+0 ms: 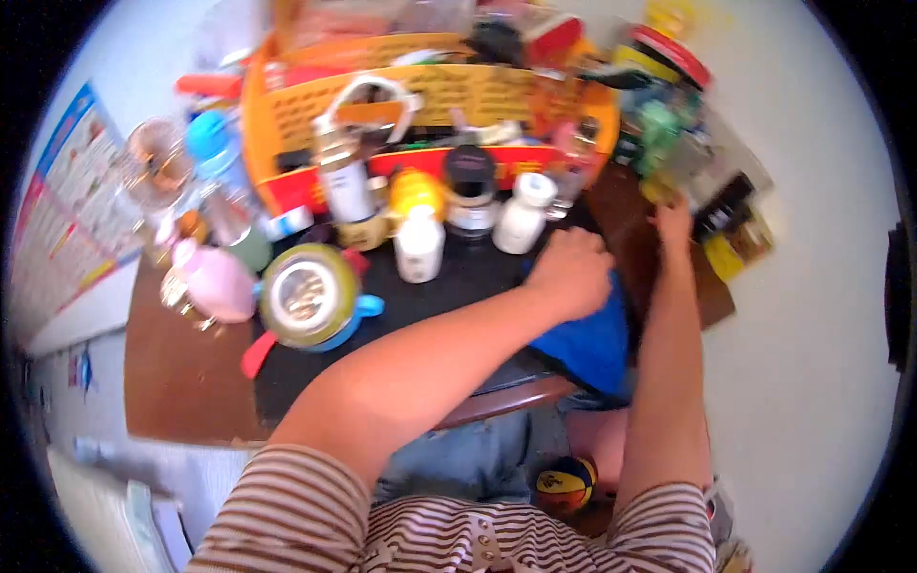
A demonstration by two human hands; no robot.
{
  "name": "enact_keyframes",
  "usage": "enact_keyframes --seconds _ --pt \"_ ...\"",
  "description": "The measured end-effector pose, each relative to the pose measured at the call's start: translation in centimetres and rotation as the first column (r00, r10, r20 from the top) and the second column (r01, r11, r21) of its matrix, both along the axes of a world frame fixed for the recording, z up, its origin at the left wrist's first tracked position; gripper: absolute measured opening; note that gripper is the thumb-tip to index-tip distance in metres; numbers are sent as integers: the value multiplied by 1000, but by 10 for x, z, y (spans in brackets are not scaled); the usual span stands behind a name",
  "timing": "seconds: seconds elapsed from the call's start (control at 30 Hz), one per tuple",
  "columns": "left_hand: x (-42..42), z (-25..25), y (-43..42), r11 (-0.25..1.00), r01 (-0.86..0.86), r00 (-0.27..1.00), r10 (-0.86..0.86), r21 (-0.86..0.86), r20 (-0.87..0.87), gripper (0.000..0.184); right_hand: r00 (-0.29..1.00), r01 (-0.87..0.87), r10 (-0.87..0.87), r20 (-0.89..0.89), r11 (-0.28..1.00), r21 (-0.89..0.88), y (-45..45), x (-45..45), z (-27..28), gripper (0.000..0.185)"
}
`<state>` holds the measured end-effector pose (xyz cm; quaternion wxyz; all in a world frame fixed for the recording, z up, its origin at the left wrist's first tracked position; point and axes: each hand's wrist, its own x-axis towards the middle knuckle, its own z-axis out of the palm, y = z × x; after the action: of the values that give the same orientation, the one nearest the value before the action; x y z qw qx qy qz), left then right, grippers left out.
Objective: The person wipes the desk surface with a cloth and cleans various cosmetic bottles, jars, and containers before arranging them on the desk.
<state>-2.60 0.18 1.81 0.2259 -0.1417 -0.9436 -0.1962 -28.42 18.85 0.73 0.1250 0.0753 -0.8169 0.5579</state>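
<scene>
My left hand is closed over the upper end of a blue cloth, which drapes over the table's front edge. Beyond it stand a white bottle and a jar with a black lid. My right hand reaches to the back right, beside a yellowish-green object and a black item. Blur hides its fingertips and whether they hold anything. A second white bottle stands left of my left hand.
A yellow and red organiser full of items spans the table's back. On the left are a lidded blue cup, a pink bottle and a blue-capped bottle. A ball lies below the brown table.
</scene>
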Motion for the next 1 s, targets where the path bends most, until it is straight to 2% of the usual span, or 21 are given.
enact_keyframes --seconds 0.03,0.07,0.1,0.13,0.17,0.2,0.27,0.3,0.37,0.4,0.5,0.57,0.6,0.67,0.7,0.77,0.8,0.83,0.9,0.93,1.0 --pt "-4 3 -1 1000 22 996 -22 10 84 25 999 4 -3 43 999 -35 0 3 3 52" --pt "-4 2 -3 1000 21 996 -23 21 84 26 997 45 -42 60 997 -59 -6 8 4 49" --pt "1 1 -5 999 30 1000 -30 21 -6 26 994 101 -100 39 994 -36 -10 14 6 46" --pt "1 -1 -6 997 59 997 -57 54 -43 27 984 177 -176 -35 984 34 -13 21 11 44" --pt "4 2 -5 997 46 999 -45 57 -18 27 934 313 -269 -233 933 177 -12 22 16 42" --pt "6 4 -5 997 45 999 -46 65 7 27 831 496 -357 -426 822 279 -9 20 19 40" --pt "7 5 -4 996 53 999 -53 76 -2 27 676 572 -325 -662 798 193 -4 9 32 39" --pt "7 6 -4 996 49 999 -49 81 3 26 672 574 -325 -666 797 190 -5 6 46 39" --pt "8 7 -5 995 39 999 -42 93 24 26 763 495 -278 -584 832 251 -4 7 83 40" --pt "7 7 -5 995 37 999 -39 94 26 26 765 492 -275 -583 833 253 -1 -5 93 40" --pt "6 7 -6 993 37 999 -38 109 9 25 728 562 -208 -654 727 395 14 -44 129 40" --pt "7 8 -5 992 40 999 -43 123 27 25 897 428 -149 -417 528 733 16 -52 156 68" --pt "6 8 -5 991 39 999 -43 130 28 25 898 427 -145 -416 523 738 16 -59 166 68" --pt "7 8 -5 991 31 999 -35 127 31 25 963 260 -41 -266 393 882 13 -71 182 77" --pt "7 9 -5 991 28 999 -33 130 31 25 963 260 -38 -267 391 883 9 -68 188 77" --pt "8 9 -5 990 39 998 -45 139 36 26 996 44 56 -66 334 942 3 -60 195 75" --pt "8 10 -5 989 37 999 -43 141 33 26 996 45 58 -69 331 942 3 -66 195 75" --pt "7 9 -5 989 36 998 -42 143 40 26 998 69 -9 -68 180 981 1 -72 193 73" --pt "7 9 -6 989 33 998 -40 144 44 26 994 83 -74 -81 24 996 2 -84 187 72" --pt "7 10 -6 989 34 998 -40 142 38 26 996 83 -47 -75 188 979 10 -94 182 69" --pt "8 10 -6 989 33 999 -39 144 34 26 997 72 -18 -70 344 936 25 -115 172 65"
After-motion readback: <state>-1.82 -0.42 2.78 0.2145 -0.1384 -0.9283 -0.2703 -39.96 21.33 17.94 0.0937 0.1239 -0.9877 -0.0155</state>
